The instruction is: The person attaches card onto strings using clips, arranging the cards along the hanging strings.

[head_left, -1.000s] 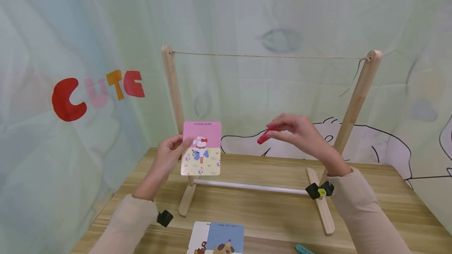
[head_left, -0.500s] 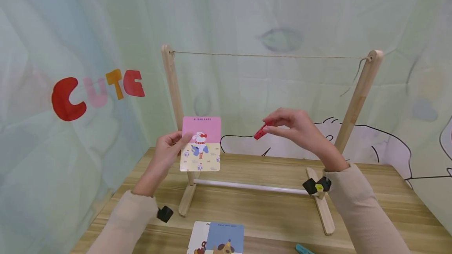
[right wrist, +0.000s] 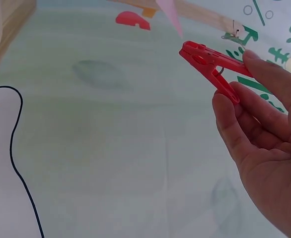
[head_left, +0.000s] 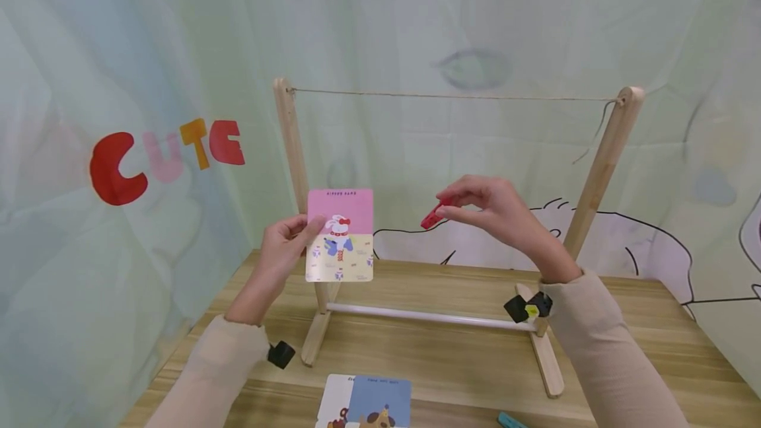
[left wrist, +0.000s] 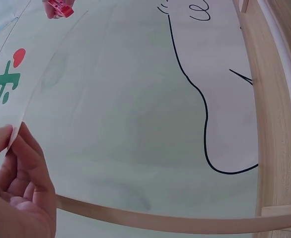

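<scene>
My left hand (head_left: 284, 251) pinches the left edge of a pink and yellow picture card (head_left: 339, 235), holding it upright in front of the left post of a wooden rack (head_left: 291, 150). In the left wrist view only the card's thin edge (left wrist: 46, 84) shows between thumb and fingers (left wrist: 16, 168). My right hand (head_left: 484, 207) pinches a red clothespin (head_left: 433, 214) by its tail, its closed tip pointing left toward the card. The right wrist view shows the red clothespin (right wrist: 210, 62) between thumb and fingers (right wrist: 264, 109). A string (head_left: 452, 95) runs between the rack's two posts above both hands.
The rack stands on a wooden table (head_left: 440, 349) with a white rod (head_left: 416, 315) between its feet. More picture cards (head_left: 365, 401) lie at the near edge, and a teal clothespin (head_left: 510, 421) lies at the bottom right. A printed cloth backdrop (head_left: 148, 84) hangs behind.
Both hands have risen a little. The card has moved upward along the left post, and the clothespin has moved up and left, closer to the card.
</scene>
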`<state>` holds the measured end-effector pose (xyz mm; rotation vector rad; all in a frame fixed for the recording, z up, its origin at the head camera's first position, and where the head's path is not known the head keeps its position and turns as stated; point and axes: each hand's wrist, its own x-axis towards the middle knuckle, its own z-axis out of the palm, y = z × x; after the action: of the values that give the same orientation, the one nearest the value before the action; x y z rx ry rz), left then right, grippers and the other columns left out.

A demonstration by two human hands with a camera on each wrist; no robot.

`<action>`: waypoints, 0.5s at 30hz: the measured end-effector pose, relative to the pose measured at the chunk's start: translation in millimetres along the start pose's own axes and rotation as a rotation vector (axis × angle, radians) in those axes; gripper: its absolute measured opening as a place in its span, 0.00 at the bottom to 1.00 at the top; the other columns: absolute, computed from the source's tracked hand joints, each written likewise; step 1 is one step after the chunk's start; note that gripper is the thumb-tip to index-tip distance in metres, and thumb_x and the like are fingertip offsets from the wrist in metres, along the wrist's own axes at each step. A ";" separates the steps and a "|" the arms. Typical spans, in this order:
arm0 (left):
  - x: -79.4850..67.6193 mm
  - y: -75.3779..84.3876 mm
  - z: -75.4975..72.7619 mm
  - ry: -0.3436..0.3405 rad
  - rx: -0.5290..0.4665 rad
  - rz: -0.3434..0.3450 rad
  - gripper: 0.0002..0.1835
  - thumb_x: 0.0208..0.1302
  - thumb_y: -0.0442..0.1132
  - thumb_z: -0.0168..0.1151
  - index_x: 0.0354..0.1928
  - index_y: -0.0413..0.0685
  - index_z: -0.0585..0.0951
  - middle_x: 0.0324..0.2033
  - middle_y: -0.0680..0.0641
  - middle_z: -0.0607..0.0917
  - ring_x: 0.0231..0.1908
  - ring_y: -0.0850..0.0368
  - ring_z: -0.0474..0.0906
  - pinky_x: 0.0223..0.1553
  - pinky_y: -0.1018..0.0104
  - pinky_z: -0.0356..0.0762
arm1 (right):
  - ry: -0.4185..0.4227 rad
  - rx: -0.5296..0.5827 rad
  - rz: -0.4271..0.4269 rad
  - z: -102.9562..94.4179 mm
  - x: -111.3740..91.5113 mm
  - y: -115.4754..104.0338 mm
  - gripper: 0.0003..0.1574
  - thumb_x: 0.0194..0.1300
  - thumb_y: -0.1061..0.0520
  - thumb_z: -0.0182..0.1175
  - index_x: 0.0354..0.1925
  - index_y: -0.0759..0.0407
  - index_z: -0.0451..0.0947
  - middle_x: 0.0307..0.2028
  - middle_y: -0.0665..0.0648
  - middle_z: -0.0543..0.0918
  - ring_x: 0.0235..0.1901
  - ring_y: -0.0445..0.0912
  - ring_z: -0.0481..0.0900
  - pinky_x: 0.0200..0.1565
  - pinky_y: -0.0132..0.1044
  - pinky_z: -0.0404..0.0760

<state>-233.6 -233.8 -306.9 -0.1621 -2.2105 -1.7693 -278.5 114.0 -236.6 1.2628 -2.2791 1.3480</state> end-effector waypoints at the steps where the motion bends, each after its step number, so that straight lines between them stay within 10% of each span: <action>1: 0.6 0.3 -0.3 0.003 -0.002 0.002 0.25 0.72 0.51 0.60 0.54 0.32 0.80 0.36 0.46 0.87 0.32 0.59 0.83 0.34 0.72 0.81 | -0.003 -0.001 -0.004 0.4 0.9 -0.6 0.14 0.59 0.66 0.71 0.45 0.65 0.84 0.41 0.56 0.85 0.37 0.46 0.85 0.40 0.31 0.82; 15: 10.2 16.7 0.3 0.033 -0.033 0.051 0.25 0.71 0.51 0.62 0.53 0.32 0.80 0.34 0.52 0.86 0.30 0.61 0.81 0.32 0.74 0.79 | 0.000 0.019 0.023 5.4 12.4 -10.4 0.14 0.61 0.64 0.71 0.45 0.65 0.84 0.40 0.56 0.85 0.37 0.48 0.86 0.40 0.34 0.82</action>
<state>-238.7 -230.6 -288.3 -0.1926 -2.1363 -1.7692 -277.1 100.4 -226.4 1.2470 -2.2928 1.3803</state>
